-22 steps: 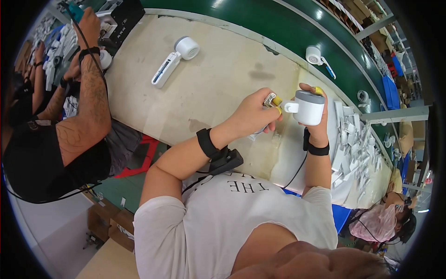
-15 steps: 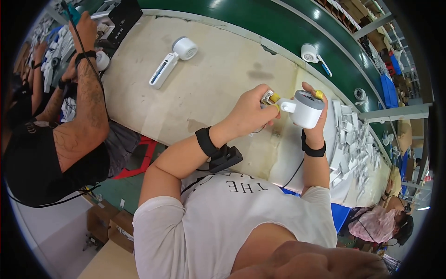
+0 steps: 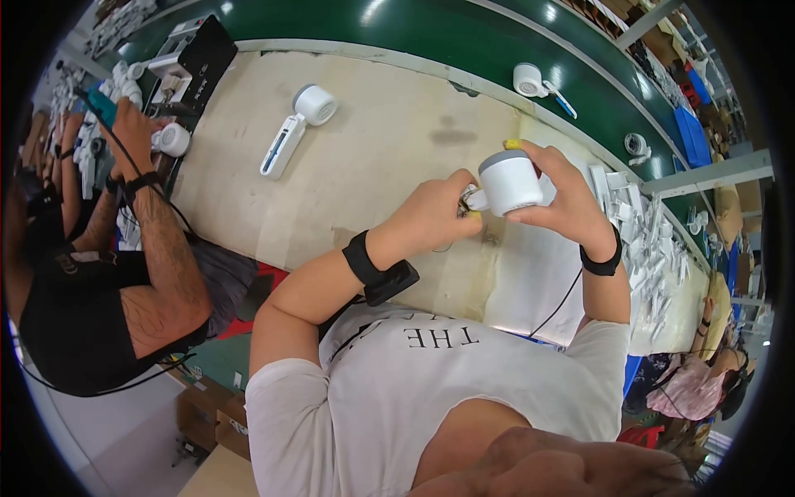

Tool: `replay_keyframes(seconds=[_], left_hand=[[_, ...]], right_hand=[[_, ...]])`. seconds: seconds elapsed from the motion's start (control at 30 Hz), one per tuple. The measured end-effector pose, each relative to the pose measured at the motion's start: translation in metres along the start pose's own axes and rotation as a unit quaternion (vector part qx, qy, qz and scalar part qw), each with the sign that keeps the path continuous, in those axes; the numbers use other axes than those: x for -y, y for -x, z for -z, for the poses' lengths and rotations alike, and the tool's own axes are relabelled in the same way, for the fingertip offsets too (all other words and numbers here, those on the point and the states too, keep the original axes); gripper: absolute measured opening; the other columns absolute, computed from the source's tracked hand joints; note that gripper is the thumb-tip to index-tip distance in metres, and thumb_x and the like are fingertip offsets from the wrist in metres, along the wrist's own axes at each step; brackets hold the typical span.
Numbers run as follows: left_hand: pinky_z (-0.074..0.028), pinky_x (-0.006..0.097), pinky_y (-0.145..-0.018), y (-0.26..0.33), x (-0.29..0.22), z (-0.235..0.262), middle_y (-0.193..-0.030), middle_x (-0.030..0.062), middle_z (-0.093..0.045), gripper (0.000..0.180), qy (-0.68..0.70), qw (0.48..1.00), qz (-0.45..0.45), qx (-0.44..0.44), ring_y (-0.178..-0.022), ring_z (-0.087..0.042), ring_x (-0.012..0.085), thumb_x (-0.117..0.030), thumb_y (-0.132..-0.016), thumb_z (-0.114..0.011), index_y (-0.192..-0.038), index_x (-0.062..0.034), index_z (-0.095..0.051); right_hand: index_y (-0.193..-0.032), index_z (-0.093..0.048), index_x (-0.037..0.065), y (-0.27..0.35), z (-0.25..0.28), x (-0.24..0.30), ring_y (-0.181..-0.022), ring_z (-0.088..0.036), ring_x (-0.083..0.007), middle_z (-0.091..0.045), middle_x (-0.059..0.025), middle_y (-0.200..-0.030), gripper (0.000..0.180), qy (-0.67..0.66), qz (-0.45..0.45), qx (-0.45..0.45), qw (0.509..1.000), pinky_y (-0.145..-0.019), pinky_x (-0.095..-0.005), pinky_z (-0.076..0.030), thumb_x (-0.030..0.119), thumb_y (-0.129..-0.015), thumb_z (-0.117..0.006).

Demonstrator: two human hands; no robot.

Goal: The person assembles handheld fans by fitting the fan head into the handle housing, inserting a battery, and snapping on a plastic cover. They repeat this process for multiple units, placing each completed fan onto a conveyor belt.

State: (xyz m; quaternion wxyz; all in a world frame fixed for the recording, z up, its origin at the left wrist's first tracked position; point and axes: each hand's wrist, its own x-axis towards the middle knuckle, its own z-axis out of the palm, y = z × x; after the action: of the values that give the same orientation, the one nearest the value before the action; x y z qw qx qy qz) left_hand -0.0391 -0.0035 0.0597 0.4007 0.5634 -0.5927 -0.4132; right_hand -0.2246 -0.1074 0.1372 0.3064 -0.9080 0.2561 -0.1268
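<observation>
My right hand (image 3: 573,199) grips a white cup-shaped head (image 3: 511,184) with a grey rim, thumb below and fingers around its far side. The head's short neck points left. My left hand (image 3: 431,211) is closed in a pinch around a small metallic part (image 3: 466,201) where that neck meets it; the fingers mostly hide this part. Both hands are above the table, and some fingertips wear yellow covers. To the left, a white device (image 3: 300,128) with a similar round head and a straight handle lies on the table.
White plastic parts (image 3: 642,248) are heaped at the table's right. Beyond the far edge runs a green conveyor (image 3: 397,25), carrying another white device (image 3: 542,85). A co-worker's arm (image 3: 170,240) is at left, near a black-sided machine (image 3: 203,62). A cable (image 3: 556,306) hangs by my right forearm.
My right hand has turned the white head and brought it left, so its neck now meets the small part in my left hand. My right elbow has swung outward.
</observation>
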Motion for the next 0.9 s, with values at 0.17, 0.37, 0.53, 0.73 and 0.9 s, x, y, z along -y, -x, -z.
replay_keyframes(seconds=[0.17,0.37,0.53,0.73,0.9], left_hand=[[-0.046,0.033,-0.056,0.003,-0.005,-0.005,-0.069,0.0177,-0.058,0.038,-0.049,0.998,0.006,-0.025,-0.060,-0.059,0.0277,-0.016,-0.068,-0.062,-0.099,0.0012,-0.048],[-0.045,0.027,-0.051,0.010,0.003,-0.005,-0.070,0.0067,-0.058,0.025,0.019,0.998,0.025,-0.046,-0.058,-0.055,0.0101,-0.010,-0.072,-0.060,-0.092,-0.0010,-0.047],[-0.043,0.023,-0.048,-0.006,-0.011,0.000,-0.071,0.0066,-0.059,0.017,0.198,0.975,0.091,0.039,-0.054,-0.052,0.0082,-0.003,-0.076,-0.053,-0.092,-0.0014,-0.046],[-0.044,0.026,-0.049,-0.009,-0.005,-0.001,-0.073,0.0085,-0.058,0.022,0.194,0.971,0.111,0.082,-0.055,-0.054,0.0120,-0.003,-0.073,-0.053,-0.094,-0.0001,-0.046],[-0.045,0.028,-0.054,-0.006,0.001,-0.006,-0.071,0.0110,-0.059,0.034,0.012,0.998,0.051,0.017,-0.058,-0.056,0.0154,-0.014,-0.069,-0.062,-0.096,0.0019,-0.048]], right_hand=[[-0.124,-0.046,0.006,0.009,-0.015,-0.027,-0.101,-0.052,-0.0247,-0.054,-0.0106,-0.108,0.076,0.038,0.061,-0.064,0.995,-0.089,-0.0336,-0.040,0.020,-0.057,-0.080],[-0.131,-0.035,0.006,0.008,-0.033,-0.028,-0.107,-0.050,-0.0186,-0.050,-0.0075,-0.116,0.081,-0.338,0.037,0.008,0.940,-0.093,-0.0327,-0.039,0.019,-0.064,-0.080],[-0.131,-0.036,0.007,0.017,-0.023,-0.047,-0.108,-0.049,-0.0177,-0.050,-0.0057,-0.118,0.083,-0.384,0.022,-0.007,0.923,-0.092,-0.0322,-0.039,0.019,-0.062,-0.081],[-0.130,-0.039,0.006,0.015,-0.014,-0.041,-0.106,-0.051,-0.0194,-0.051,-0.0064,-0.117,0.083,-0.275,-0.004,-0.009,0.961,-0.092,-0.0325,-0.040,0.021,-0.061,-0.081],[-0.128,-0.041,0.002,0.010,-0.009,-0.020,-0.100,-0.054,-0.0222,-0.056,-0.0129,-0.111,0.081,-0.168,-0.003,-0.004,0.986,-0.089,-0.0331,-0.041,0.023,-0.060,-0.080]])
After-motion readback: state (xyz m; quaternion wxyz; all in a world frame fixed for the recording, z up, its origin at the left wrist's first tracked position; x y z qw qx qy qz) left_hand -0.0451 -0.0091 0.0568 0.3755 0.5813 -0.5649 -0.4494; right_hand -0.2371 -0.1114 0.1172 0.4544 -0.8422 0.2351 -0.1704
